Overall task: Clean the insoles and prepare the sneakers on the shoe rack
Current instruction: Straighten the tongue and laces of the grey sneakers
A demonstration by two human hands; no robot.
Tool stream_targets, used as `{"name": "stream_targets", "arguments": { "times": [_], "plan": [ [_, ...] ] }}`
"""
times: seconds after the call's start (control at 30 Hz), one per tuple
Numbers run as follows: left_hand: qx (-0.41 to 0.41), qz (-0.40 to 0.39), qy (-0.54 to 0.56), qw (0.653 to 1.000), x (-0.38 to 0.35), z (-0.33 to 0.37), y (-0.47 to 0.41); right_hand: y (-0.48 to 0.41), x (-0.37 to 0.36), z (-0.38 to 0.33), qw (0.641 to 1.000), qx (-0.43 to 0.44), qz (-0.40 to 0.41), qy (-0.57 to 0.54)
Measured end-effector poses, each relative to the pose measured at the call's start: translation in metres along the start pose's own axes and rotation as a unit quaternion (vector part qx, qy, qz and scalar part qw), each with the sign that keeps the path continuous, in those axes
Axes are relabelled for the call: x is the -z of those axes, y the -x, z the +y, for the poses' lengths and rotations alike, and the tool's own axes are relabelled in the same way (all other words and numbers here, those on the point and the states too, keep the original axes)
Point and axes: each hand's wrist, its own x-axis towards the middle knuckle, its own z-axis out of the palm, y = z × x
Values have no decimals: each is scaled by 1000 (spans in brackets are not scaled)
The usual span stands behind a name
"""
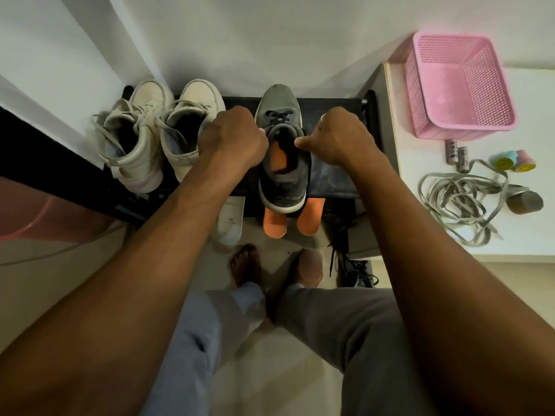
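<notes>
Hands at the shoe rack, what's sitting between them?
Head view: the grey sneaker, collar gripped by the left hand and right hand, orange insole showing inside.

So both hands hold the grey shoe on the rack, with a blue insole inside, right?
Not blue: the head view shows an orange insole inside the grey shoe. The left hand and right hand do hold it on the rack.

The left hand (pixel 232 139) is hiding its own fingertips against the grey sneaker (pixel 282 181). The shoe rack (pixel 333 175) is covering the far ends of both orange insoles (pixel 274 225). Print on the batteries (pixel 463 159) is showing too small to read.
</notes>
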Motion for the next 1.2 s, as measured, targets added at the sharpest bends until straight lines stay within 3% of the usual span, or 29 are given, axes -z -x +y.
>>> {"name": "stream_targets", "arguments": {
  "times": [0.2, 0.3, 0.47, 0.73, 0.9, 1.2],
  "plan": [
    [11, -40, 110, 993, 12, 10, 5, 11, 10, -17, 996, 17, 14, -85],
    [30, -74, 262, 962, 13, 16, 7, 12, 10, -27, 983, 28, 11, -183],
    [70, -87, 356, 928, 14, 21, 6, 14, 12, -34, 967, 48, 42, -248],
    [60, -24, 433, 899, 7, 24, 0, 26, 30, -44, 944, 36, 34, -326],
    [80, -5, 508, 858, 4, 23, -6, 19, 28, -48, 940, 6, 12, -342],
    [70, 9, 529, 846, 8, 25, -10, 28, 30, -51, 916, -1, -51, -398]
  ]
}}
